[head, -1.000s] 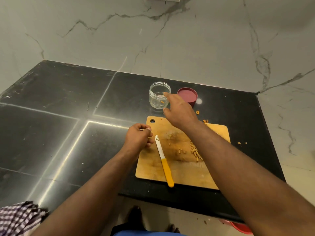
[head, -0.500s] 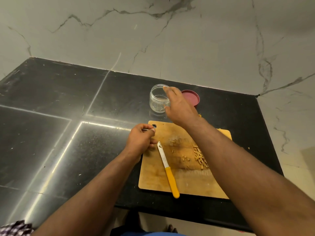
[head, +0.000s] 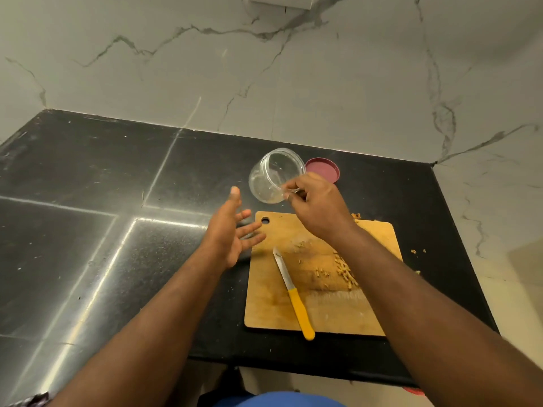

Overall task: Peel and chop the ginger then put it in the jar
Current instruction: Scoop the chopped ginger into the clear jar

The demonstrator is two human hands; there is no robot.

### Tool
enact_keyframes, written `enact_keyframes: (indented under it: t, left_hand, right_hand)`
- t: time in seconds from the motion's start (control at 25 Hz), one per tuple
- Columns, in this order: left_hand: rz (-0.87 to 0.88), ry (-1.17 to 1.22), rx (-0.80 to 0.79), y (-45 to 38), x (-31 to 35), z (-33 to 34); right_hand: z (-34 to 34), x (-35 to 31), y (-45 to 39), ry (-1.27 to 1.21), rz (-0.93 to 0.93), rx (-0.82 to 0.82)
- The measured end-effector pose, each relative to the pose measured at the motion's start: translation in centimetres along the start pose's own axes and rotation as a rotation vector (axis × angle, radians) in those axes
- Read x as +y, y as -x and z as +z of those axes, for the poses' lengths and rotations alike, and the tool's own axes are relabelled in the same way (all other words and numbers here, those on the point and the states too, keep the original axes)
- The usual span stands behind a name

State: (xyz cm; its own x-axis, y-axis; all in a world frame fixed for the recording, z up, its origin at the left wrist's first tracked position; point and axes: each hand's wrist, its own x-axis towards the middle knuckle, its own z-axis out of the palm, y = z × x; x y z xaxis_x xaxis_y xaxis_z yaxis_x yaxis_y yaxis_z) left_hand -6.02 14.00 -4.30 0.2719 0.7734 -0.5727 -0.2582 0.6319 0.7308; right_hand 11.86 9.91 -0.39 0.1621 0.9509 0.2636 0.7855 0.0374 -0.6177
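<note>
My right hand (head: 316, 204) pinches the rim of a clear glass jar (head: 271, 176) and holds it lifted and tilted on its side above the far end of the wooden chopping board (head: 273, 301). My left hand (head: 232, 233) is spread open, palm up, just left of the board and below the jar. Chopped ginger pieces (head: 345, 271) lie on the right side of the board, partly hidden by my right forearm. A knife with a yellow handle (head: 293, 292) lies on the board.
The jar's red lid (head: 324, 170) lies on the black counter (head: 117, 230) behind the jar. Ginger scraps (head: 415, 251) are scattered on the counter right of the board. A marble wall stands close behind, and the counter edge runs near my body.
My right hand has taken hold of the jar, lifted it off the counter and tilted it. My left hand has opened from a curled fist and moved up toward the jar.
</note>
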Motion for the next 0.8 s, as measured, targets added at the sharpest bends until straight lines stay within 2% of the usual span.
enact_keyframes:
  t: [0.16, 0.2, 0.28, 0.32, 0.36, 0.44, 0.52, 0.64, 0.8]
  left_hand:
    - [-0.119, 0.221, -0.316, -0.8, 1.0, -0.4]
    - [-0.125, 0.236, -0.343, -1.0, 0.9, -0.4]
    - [-0.124, 0.259, -0.293, -1.2, 0.6, -0.6]
    - [-0.126, 0.273, -0.271, -1.4, 0.4, -0.8]
    - [-0.126, 0.277, -0.252, -1.5, 0.2, -1.1]
    - [-0.123, 0.254, -0.226, -1.6, 0.0, -1.6]
    - [-0.127, 0.220, -0.202, -1.8, -0.1, -2.2]
    - [-0.131, 0.197, -0.203, -1.8, -0.3, -2.7]
    - [-0.131, 0.181, -0.190, -1.6, -0.3, -3.1]
  right_hand:
    - [-2.2, -2.3, 2.8, -0.148, 0.044, -0.159]
    - [-2.5, -2.4, 3.3, -0.244, 0.078, -0.113]
    - [-2.1, -1.5, 4.0, -0.405, 0.230, 0.056]
    - [-1.3, -0.8, 4.2, -0.370, 0.314, 0.085]
    - [-0.3, -0.2, 4.6, -0.239, 0.375, 0.025]
    - [2.4, 0.3, 5.4, 0.057, 0.422, -0.213]
    - [4.5, -0.3, 5.6, 0.222, 0.428, -0.316]
    - [5.7, -1.5, 4.8, 0.361, 0.461, -0.368]
    - [6.0, -1.4, 4.8, 0.373, 0.486, -0.397]
